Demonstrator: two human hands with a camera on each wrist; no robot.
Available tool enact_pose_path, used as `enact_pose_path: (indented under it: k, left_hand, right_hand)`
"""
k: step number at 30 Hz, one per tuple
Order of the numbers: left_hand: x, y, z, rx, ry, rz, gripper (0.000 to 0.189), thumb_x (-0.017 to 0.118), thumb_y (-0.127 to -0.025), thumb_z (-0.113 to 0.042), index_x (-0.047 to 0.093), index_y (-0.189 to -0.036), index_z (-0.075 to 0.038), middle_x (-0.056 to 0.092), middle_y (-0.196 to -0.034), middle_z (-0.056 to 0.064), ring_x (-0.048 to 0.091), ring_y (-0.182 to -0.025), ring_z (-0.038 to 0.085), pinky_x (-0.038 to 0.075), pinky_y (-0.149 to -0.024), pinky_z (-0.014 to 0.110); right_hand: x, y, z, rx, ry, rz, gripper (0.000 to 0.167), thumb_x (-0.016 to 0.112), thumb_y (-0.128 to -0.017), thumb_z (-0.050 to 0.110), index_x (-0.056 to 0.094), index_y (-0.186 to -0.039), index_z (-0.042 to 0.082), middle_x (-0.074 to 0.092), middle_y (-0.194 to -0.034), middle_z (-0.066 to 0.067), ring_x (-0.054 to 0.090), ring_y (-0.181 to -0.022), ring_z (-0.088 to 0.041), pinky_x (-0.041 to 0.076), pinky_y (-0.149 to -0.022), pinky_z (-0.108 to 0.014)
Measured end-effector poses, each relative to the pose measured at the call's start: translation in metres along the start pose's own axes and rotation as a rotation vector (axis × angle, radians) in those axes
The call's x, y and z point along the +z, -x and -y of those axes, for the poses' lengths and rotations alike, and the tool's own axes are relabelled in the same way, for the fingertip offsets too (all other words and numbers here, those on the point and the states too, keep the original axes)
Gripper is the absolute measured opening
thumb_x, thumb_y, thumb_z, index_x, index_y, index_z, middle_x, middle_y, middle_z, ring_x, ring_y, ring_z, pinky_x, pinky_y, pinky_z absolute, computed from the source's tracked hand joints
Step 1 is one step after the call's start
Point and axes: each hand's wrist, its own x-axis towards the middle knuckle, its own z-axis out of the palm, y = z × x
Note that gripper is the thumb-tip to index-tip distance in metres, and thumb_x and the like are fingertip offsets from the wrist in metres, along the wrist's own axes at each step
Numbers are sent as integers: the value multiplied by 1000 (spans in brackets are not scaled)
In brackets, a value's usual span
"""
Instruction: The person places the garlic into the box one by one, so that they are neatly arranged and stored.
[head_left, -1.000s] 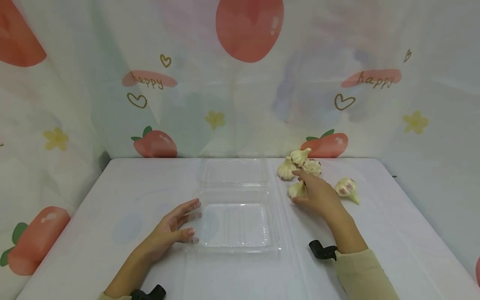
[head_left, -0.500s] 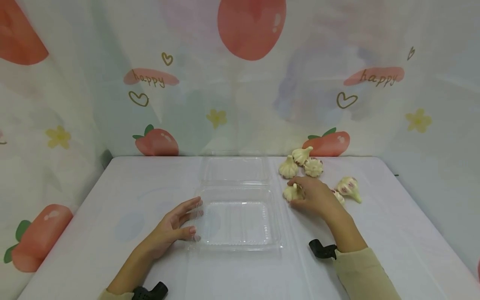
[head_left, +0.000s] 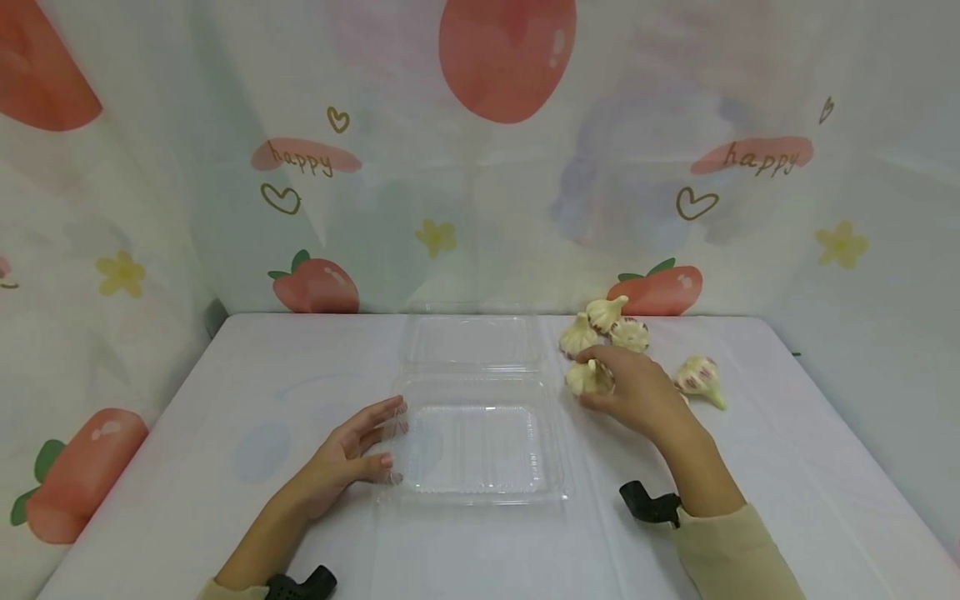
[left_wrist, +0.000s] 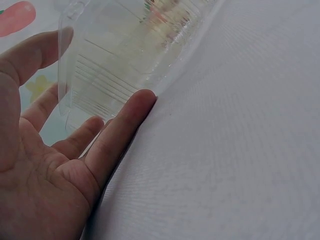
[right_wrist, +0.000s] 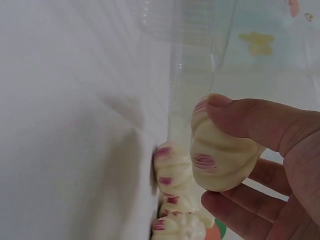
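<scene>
Your right hand (head_left: pixel 637 387) is pinching likely light, firm garlic (head_left: pixel 583 378), best held mid-bulb; left hand (head_left: pixel 330 468), fingers loose, is touching the box (head_left: pixel 480 450).

- White cloth-covered table (head_left: pixel 487 550), marked with a pale-blue round spot (head_left: pixel 262 452) at nine o'clock.
- Clear, rectangular plastic container (head_left: pixel 472 450), centred; hinged lid (head_left: pixel 471 343) opened back toward twelve o'clock.
- Three cream, rounded garlic bulbs (head_left: pixel 579 335) with purple markings, clustered between one and two o'clock.
- Cream, purple-streaked single bulb (head_left: pixel 697 377), between two and three o'clock, stem toward five.
</scene>
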Motion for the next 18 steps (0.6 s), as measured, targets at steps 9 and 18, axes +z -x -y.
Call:
enact_pose_path:
  k: [9,18]
  left_hand:
    - [0,0,1,3,12,5,72,60,-93,3,29,-157,-9,21,-163,16,21,-147,44,55,-90,38]
    - [1,0,-1,-17,2,-6,72,62,-93,1,30,-156,-11,23,-163,14,22,-147,43,54,-91,38]
  right_hand:
    - [-6,4,19,-84,-5,-55,51,86,-77,20,66,-124,17,66,-127,-3,61,-115,-27,48,-96,-51]
    - [-5,6,36,-153,-12,-68,49,86,-77,17,67,-122,16,69,-122,0,63,-112,-22,51,-93,-46]
